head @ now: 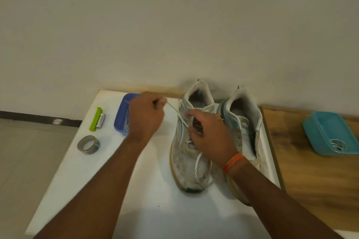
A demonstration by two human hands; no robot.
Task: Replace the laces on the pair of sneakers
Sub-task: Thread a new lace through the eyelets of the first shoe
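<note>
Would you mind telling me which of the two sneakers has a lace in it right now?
The left sneaker, where both hands work: a speckled white lace runs through its eyelets. The right sneaker shows none.

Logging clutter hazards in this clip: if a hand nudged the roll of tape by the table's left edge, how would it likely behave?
The roll of tape lies flat on its side on the white table, so a nudge would probably slide it rather than roll it. It looks hollow and thin-walled, so likely light. It sits near the table's edge, so a firm push might send it off.
</note>
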